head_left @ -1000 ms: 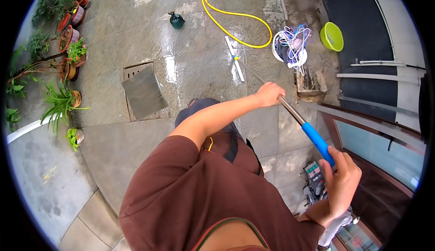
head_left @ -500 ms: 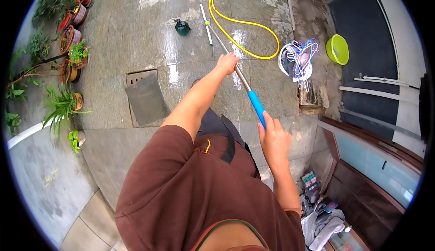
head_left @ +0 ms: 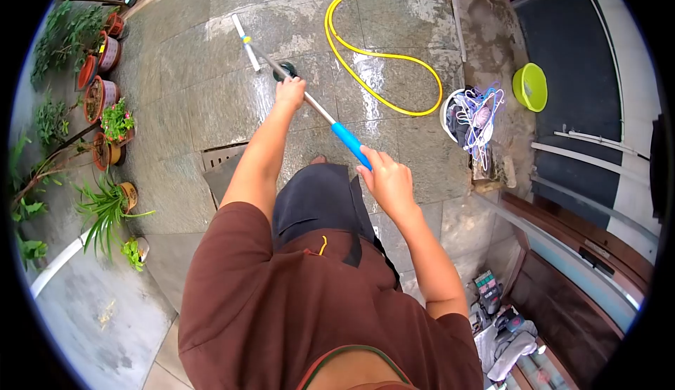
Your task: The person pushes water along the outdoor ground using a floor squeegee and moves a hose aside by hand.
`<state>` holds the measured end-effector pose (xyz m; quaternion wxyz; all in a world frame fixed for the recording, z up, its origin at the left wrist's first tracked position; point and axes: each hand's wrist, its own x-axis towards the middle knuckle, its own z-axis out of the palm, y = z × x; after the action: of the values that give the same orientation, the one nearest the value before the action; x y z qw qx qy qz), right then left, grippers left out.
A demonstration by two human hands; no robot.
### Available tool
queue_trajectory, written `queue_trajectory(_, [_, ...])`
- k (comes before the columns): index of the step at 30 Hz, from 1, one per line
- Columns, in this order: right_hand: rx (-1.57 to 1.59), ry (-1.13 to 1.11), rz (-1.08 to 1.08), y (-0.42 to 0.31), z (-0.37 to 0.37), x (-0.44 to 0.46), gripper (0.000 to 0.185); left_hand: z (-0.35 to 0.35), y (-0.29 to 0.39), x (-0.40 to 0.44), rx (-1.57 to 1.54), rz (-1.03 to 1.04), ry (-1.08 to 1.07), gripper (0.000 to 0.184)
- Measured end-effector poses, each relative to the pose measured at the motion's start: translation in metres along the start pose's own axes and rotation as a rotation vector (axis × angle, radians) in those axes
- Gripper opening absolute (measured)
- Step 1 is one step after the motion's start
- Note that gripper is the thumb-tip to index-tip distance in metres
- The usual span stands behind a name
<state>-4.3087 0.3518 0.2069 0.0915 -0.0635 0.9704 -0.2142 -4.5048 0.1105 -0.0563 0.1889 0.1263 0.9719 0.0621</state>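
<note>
Both my hands grip a long-handled floor squeegee (head_left: 320,109) that slants across the wet paving. My left hand (head_left: 290,93) is closed around its metal pole, well down from the grip. My right hand (head_left: 387,180) wraps the end of the blue grip (head_left: 349,142). The squeegee's narrow white blade (head_left: 246,42), with a yellow joint at its middle, lies on the floor at the far left. A small dark green object (head_left: 283,71) is on the floor behind the pole, partly covered, and its kind is unclear.
A yellow hose (head_left: 380,55) loops over the floor. To the right are a white basket of hangers (head_left: 478,119) and a lime-green basin (head_left: 529,87). Potted plants (head_left: 103,98) line the left wall. A drain opening (head_left: 225,156) is near my left arm.
The squeegee blade has swung left, from the right side of the green object to its left. Both my hands have moved left with the pole, and my view has shifted slightly.
</note>
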Motion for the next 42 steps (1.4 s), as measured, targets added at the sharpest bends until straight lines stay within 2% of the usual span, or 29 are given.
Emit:
queue_trajectory(4, [0.040, -0.008, 0.112, -0.003, -0.012, 0.028, 0.037, -0.007, -0.012, 0.008, -0.026, -0.003, -0.003, 0.014])
queue_trajectory(7, [0.060, 0.086, 0.152, 0.003, -0.033, 0.028, 0.034, -0.015, 0.017, 0.026, -0.085, 0.072, 0.079, 0.012])
queue_trajectory(12, [0.063, 0.243, 0.189, 0.003, -0.093, 0.002, 0.036, -0.051, 0.101, 0.055, -0.228, 0.333, 0.313, 0.025])
queue_trajectory(15, [-0.132, 0.215, 0.254, -0.023, -0.150, -0.017, 0.039, -0.091, 0.166, 0.057, -0.392, 0.467, 0.346, 0.023])
queue_trajectory(16, [-0.188, 0.215, 0.258, -0.030, -0.165, -0.022, 0.039, -0.102, 0.183, 0.056, -0.452, 0.525, 0.429, 0.024])
queue_trajectory(21, [-0.336, 0.142, 0.237, -0.027, -0.180, 0.006, 0.044, -0.105, 0.226, 0.104, -0.393, 0.660, 0.281, 0.029])
queue_trajectory(24, [-0.343, 0.125, 0.172, -0.007, -0.182, 0.053, 0.043, -0.106, 0.213, 0.143, -0.393, 0.564, 0.194, 0.028])
queue_trajectory(25, [-0.298, 0.105, 0.187, -0.003, -0.185, 0.068, 0.041, -0.113, 0.208, 0.156, -0.368, 0.562, 0.193, 0.021])
queue_trajectory(28, [-0.186, 0.099, 0.193, 0.031, -0.188, 0.106, 0.040, -0.134, 0.176, 0.190, -0.187, 0.470, 0.181, 0.018])
queue_trajectory(29, [-0.044, 0.157, 0.191, 0.050, -0.191, 0.118, 0.037, -0.141, 0.164, 0.199, -0.187, 0.464, 0.177, 0.017])
queue_trajectory(30, [0.107, 0.164, 0.283, 0.062, -0.198, 0.131, 0.033, -0.144, 0.149, 0.202, -0.188, 0.455, 0.169, 0.017])
queue_trajectory(32, [0.208, 0.194, 0.284, 0.091, -0.200, 0.150, 0.032, -0.153, 0.120, 0.202, -0.208, 0.405, 0.165, 0.015])
queue_trajectory(34, [0.292, 0.092, 0.313, 0.084, -0.197, 0.184, 0.032, -0.168, 0.086, 0.195, -0.229, 0.330, 0.183, 0.011])
queue_trajectory(35, [0.335, 0.046, 0.331, 0.076, -0.193, 0.200, 0.032, -0.155, 0.062, 0.200, -0.261, 0.300, 0.260, 0.012])
queue_trajectory(38, [0.400, -0.053, 0.221, 0.053, -0.141, 0.245, 0.033, -0.130, -0.004, 0.209, -0.202, 0.130, 0.208, 0.023])
queue_trajectory(42, [0.267, -0.218, 0.243, 0.010, -0.086, 0.276, 0.033, -0.106, -0.062, 0.210, 0.007, -0.005, 0.068, 0.019])
